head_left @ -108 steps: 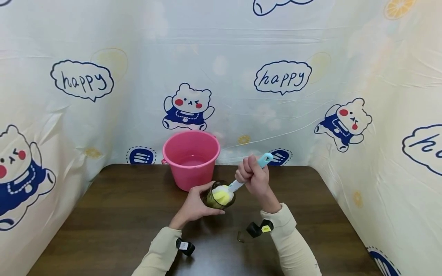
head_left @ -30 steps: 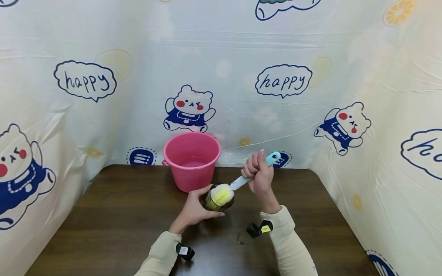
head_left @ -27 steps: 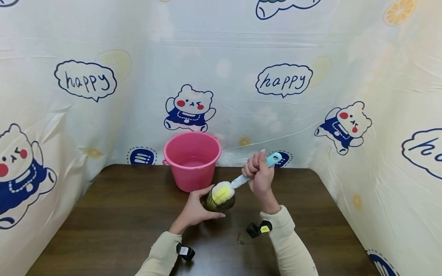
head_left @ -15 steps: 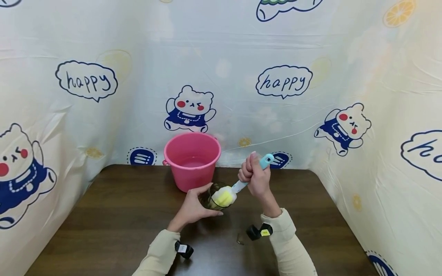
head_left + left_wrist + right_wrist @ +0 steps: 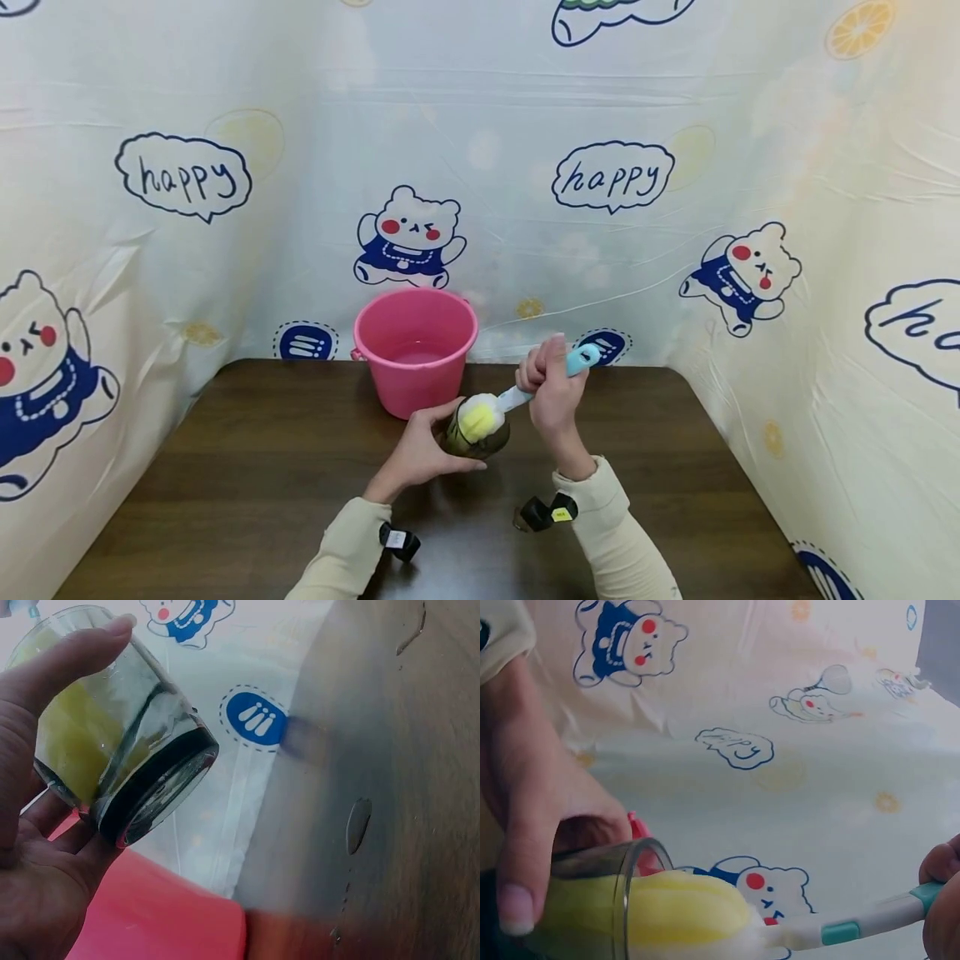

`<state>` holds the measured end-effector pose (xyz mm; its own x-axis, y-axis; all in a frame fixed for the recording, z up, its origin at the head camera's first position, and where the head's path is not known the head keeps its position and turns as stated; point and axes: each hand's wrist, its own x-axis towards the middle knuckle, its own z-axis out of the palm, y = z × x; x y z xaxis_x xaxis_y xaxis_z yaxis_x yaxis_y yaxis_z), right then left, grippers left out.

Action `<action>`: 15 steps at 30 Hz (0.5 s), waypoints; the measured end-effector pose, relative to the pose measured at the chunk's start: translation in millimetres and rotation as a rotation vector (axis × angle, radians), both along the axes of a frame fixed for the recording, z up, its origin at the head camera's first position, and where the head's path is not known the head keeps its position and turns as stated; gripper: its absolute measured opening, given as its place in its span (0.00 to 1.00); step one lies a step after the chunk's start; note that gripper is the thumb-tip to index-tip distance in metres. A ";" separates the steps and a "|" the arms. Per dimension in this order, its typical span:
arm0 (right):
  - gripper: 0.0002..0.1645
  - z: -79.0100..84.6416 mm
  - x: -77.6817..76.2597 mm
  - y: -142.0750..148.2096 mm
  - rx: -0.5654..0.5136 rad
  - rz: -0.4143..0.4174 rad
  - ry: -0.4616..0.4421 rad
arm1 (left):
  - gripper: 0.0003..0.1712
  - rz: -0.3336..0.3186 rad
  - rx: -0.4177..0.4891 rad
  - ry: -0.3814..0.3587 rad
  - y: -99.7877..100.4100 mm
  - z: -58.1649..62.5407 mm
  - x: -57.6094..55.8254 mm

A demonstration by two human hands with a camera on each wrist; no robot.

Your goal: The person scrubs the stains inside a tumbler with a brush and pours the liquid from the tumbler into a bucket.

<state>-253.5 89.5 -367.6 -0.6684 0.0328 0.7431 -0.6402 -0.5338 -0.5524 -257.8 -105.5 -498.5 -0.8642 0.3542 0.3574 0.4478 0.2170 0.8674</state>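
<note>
My left hand (image 5: 414,454) grips a dark, see-through glass (image 5: 161,709), thumb on one side and fingers on the other. The glass leans with its mouth towards the right hand, above the table. My right hand (image 5: 553,396) is wrapped round the handle of a sponge cup brush (image 5: 885,911), white with light-blue parts. Its yellow-and-white sponge head (image 5: 480,419) sits partly inside the glass; in the right wrist view the front of the sponge sticks out past the rim. Yellow sponge also shows through the glass wall in the left wrist view.
Behind the left hand a pink bucket (image 5: 416,387) stands at the back of the dark wooden table (image 5: 247,483), with some water in it. A small puddle (image 5: 358,826) lies on the tabletop. A printed curtain (image 5: 510,108) closes off the back and sides.
The right hand works the brush in and out of the glass and changes its slant; its forearm has just shifted slightly left. The left hand and glass stay nearly in place, the glass tilting a little.
</note>
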 end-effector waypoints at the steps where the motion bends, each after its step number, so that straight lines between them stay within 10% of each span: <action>1: 0.32 0.4 0.9 -1.0 0.024 -0.013 0.019 | 0.50 -0.003 -0.008 0.003 -0.5 0.9 0.0; 8: 0.32 10.1 6.4 -3.2 0.162 0.082 -0.024 | 0.50 0.023 -0.017 0.018 -1.2 4.3 1.0; 15: 0.33 7.7 -3.0 -3.1 0.014 0.085 -0.128 | 0.50 0.016 0.007 0.014 -0.2 -0.3 1.8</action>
